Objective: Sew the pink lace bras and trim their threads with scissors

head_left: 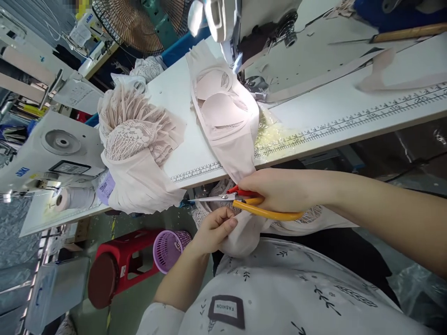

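Note:
My right hand point(275, 188) is wrapped round a pair of scissors point(225, 197) with red and orange handles, the blades pointing left below the table edge. My left hand point(215, 228) pinches pale pink fabric point(246, 235) just under the blades, over my lap. A pale pink bra point(225, 111) lies on the table beside the sewing machine's needle area point(249, 83). Its lower wing hangs over the edge by my right hand. More lace and bra pieces point(310, 215) rest on my lap, partly hidden by my right arm.
A heap of pale pink bras point(139, 144) overhangs the white table point(195, 158) at left. A ruler strip point(349, 122) runs along the front edge. An awl point(405, 35) lies at the upper right. Below stand a red stool point(131, 253) and purple basket point(167, 253).

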Tool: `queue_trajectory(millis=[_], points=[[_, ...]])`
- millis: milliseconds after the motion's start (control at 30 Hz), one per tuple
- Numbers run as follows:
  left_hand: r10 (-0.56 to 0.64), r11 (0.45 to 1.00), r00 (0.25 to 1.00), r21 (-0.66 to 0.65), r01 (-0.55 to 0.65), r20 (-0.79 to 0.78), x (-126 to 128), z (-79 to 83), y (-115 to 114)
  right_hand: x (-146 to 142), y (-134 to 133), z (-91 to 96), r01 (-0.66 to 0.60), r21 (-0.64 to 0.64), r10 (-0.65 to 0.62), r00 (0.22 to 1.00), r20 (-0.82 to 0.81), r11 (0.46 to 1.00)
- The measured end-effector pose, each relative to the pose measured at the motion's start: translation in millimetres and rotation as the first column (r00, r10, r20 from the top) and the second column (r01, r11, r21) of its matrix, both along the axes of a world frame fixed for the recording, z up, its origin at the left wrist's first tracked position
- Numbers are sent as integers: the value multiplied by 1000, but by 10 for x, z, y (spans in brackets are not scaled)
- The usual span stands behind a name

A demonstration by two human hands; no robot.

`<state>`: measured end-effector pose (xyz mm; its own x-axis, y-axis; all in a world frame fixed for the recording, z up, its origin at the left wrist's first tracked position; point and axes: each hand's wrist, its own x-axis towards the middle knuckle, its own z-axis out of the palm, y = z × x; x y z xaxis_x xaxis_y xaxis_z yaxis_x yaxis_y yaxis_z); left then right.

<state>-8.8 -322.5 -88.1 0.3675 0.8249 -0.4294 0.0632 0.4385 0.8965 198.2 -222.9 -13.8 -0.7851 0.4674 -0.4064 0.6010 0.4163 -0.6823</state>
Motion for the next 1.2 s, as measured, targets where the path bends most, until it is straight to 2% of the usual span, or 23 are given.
queue_trajectory(millis=[167, 467, 833, 1000, 1100, 1200], points=[[40, 996, 998, -82, -36, 39, -31, -53, -12, -19, 16, 23, -9, 25, 10, 1000, -17, 1000], [168, 978, 983, -141, -156, 80, 14, -2, -26, -47, 45, 26, -31, 50, 35, 996, -84, 998], [199, 965, 978, -186, -186, 57, 4, 41, -9, -61, 71, 54, -57, 24, 58, 997, -57, 998], [150, 982, 989, -116, -151, -22, -54, 6, -8, -73, 64, 68, -69, 37, 71, 996, -54, 997], [62, 998, 996, 33, -60, -63, -60, 40, 32, -70, 48, 85, -73, 52, 76, 995, -59, 996], [-43, 979, 993, 195, 63, -107, -29, 120, 103, -54, 53, 66, -83, 62, 88, 993, -77, 995]])
